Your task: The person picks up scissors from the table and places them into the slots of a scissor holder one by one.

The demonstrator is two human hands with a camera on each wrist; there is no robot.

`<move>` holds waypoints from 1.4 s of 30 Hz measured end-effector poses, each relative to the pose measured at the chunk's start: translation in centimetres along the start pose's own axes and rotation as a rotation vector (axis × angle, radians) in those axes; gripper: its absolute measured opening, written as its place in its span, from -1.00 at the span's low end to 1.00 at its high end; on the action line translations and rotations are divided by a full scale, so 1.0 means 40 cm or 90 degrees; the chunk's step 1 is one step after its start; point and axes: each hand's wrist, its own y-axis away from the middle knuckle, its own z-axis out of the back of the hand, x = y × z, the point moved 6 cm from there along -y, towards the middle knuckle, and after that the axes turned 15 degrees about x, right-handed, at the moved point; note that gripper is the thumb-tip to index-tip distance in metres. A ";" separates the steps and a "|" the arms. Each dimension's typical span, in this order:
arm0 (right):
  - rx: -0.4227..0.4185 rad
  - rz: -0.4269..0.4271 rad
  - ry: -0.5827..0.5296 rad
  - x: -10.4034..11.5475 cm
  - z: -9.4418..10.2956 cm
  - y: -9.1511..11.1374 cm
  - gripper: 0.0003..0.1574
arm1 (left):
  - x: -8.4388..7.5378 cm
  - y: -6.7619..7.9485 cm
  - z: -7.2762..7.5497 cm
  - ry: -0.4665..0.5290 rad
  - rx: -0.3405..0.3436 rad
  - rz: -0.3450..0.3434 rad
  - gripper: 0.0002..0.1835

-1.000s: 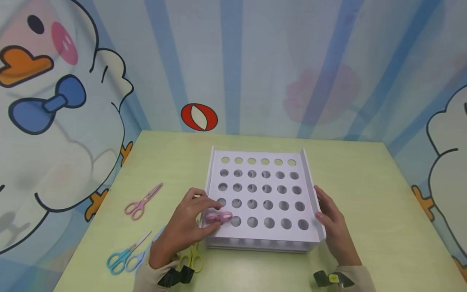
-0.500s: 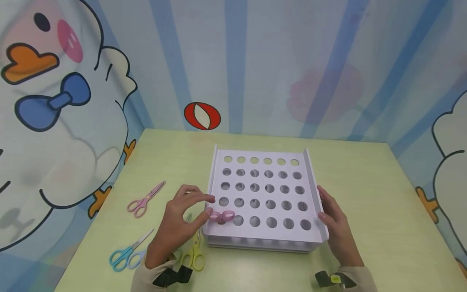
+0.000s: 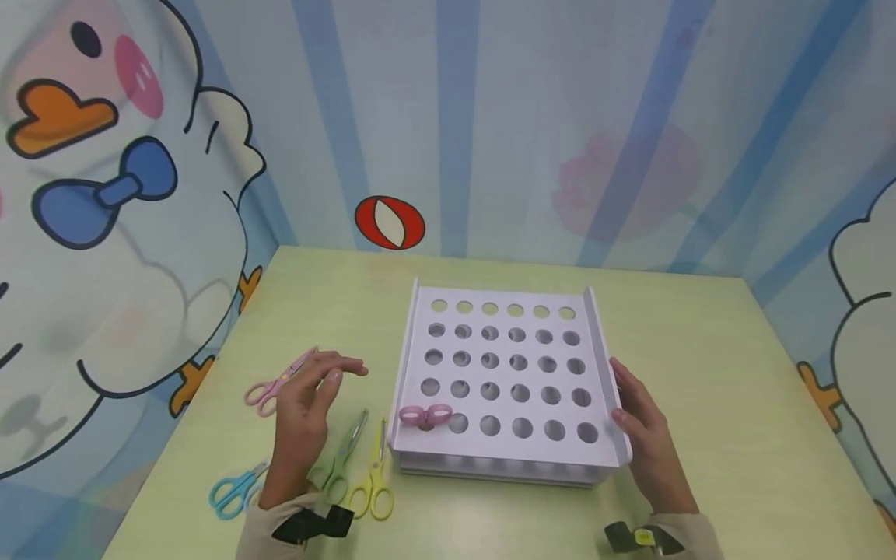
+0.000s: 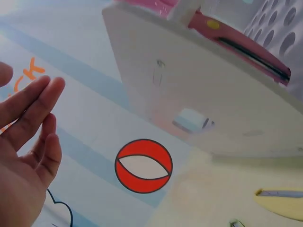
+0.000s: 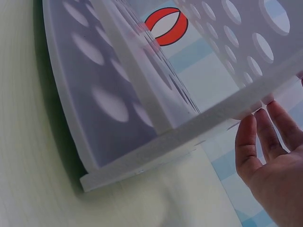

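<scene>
A white rack [image 3: 504, 373] with rows of round holes stands on the table. In its front left hole sits a pair of pink scissors [image 3: 425, 414], handles uppermost; the left wrist view also catches these pink scissors [image 4: 213, 33] above the rack's side panel [image 4: 165, 85]. My left hand [image 3: 304, 412] is raised left of the rack, fingers extended and holding nothing. Below it, another pair of pink scissors [image 3: 262, 395] lies partly covered by the hand. My right hand [image 3: 651, 435] holds the rack's right side, fingertips at the side panel [image 5: 189, 137] in the right wrist view.
Green scissors [image 3: 340, 459] and yellow scissors [image 3: 376, 486] lie just left of the rack. Blue scissors [image 3: 235, 495] are farther left, with a paler pair mostly hidden by the left wrist. A cartoon-printed backdrop [image 3: 518, 140] rises behind the table [image 3: 686, 350].
My left hand has let go of the pink scissors in the rack and moved left over the other pink pair. My right hand stays at the rack's side.
</scene>
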 end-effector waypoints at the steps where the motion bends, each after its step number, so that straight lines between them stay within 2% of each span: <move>1: -0.001 0.002 0.000 0.000 0.000 0.000 -0.24 | 0.006 0.003 0.005 0.011 -0.014 0.006 -0.73; 4: -0.005 0.005 0.002 0.002 0.000 0.001 -0.24 | 0.030 0.013 0.016 0.049 -0.048 0.028 -0.74; 8: -0.003 0.005 0.002 0.004 -0.001 0.002 -0.24 | 0.061 0.027 0.030 0.049 -0.098 0.050 -0.79; 11: 0.000 0.003 0.000 0.004 -0.003 0.000 -0.24 | 0.084 0.035 0.044 0.034 -0.134 0.076 -0.76; 17: -0.001 0.002 0.002 0.004 -0.003 -0.001 -0.24 | 0.139 0.042 0.077 0.009 -0.184 0.145 -0.53; 24: 0.000 0.004 -0.002 0.003 -0.004 -0.001 -0.24 | 0.219 0.064 0.137 -0.065 -0.249 0.252 -0.51; 27: 0.000 0.004 -0.001 0.001 -0.003 -0.001 -0.24 | 0.254 0.077 0.160 -0.120 -0.251 0.304 -0.53; 31: -0.001 -0.005 0.007 0.001 -0.002 -0.001 -0.25 | 0.287 0.092 0.181 -0.183 -0.219 0.371 -0.58; 38: -0.003 -0.001 0.002 0.002 -0.003 -0.001 -0.25 | 0.325 0.097 0.195 -0.292 -0.179 0.437 -0.68; 42: -0.004 0.001 0.003 0.002 -0.003 -0.001 -0.25 | 0.352 0.107 0.199 -0.345 -0.147 0.527 -0.63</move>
